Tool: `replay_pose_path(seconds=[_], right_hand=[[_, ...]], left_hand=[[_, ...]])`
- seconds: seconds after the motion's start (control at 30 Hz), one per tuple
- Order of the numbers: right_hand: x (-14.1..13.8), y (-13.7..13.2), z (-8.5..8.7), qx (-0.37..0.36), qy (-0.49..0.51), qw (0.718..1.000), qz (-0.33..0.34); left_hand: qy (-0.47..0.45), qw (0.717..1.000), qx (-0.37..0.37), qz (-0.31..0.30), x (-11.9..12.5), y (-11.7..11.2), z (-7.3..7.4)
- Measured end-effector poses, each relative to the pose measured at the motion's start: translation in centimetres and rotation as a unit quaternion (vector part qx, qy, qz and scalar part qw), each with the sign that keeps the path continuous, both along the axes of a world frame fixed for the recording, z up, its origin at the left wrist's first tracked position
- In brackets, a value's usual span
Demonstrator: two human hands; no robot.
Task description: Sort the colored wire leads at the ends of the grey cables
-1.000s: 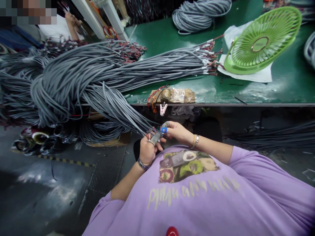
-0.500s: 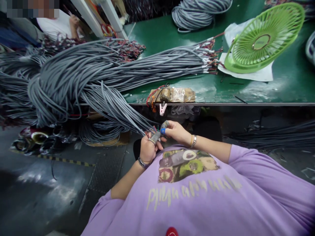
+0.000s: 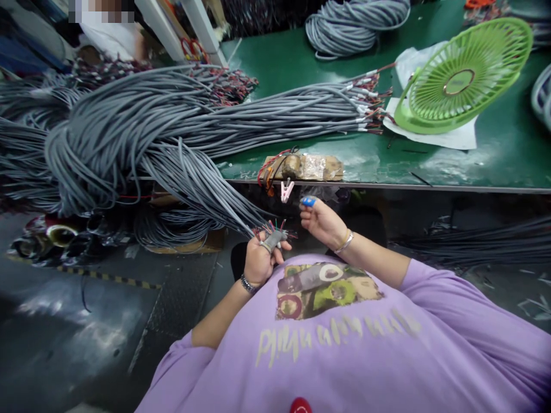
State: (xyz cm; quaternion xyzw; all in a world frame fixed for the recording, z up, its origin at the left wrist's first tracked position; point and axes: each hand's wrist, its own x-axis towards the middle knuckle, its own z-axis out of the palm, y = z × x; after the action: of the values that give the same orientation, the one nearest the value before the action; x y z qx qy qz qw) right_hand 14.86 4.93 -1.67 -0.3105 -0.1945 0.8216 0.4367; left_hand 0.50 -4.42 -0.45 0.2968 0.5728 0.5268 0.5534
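My left hand [image 3: 257, 263] is closed around the end of a bundle of grey cables [image 3: 210, 186], low in front of my body. Thin coloured wires [image 3: 275, 225] fan out from the cable ends past its fingers. A grey wrapping covers one finger of that hand. To the right, apart from the bundle, my right hand [image 3: 323, 225] is raised with its fingers curled together. Blue tape [image 3: 308, 201] is wrapped around one of its fingertips. Whether something small sits in that pinch is too blurred to tell.
A large heap of grey cables [image 3: 107, 126] lies over the green table [image 3: 275, 63]. A motor-like device on a board [image 3: 314, 167] and a pink clip [image 3: 286, 191] are at its front edge. A green fan [image 3: 465, 80] stands right. A co-worker [image 3: 107, 34] is at the far left.
My right hand has moved from the wire ends up and to the right, away from the bundle. My left hand keeps its hold in nearly the same place.
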Motion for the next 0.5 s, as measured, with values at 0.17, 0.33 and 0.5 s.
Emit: replay_pose_path(seconds=[0.17, 0.33, 0.5], right_hand=[[-0.2, -1.9, -0.6, 0.113, -0.111, 0.975, 0.153], [-0.9, -2.3, 0.1, 0.182, -0.158, 0.960, 0.145], [-1.2, -2.1, 0.2, 0.185, -0.152, 0.961, 0.141]], left_hand=[[0.007, 1.000, 0.014, 0.009, -0.1, 0.0, -0.3], [0.014, 1.000, 0.019, 0.001, 0.0, -0.1, -0.5], [0.034, 0.999, 0.012, -0.031, -0.1, -0.3, -0.7]])
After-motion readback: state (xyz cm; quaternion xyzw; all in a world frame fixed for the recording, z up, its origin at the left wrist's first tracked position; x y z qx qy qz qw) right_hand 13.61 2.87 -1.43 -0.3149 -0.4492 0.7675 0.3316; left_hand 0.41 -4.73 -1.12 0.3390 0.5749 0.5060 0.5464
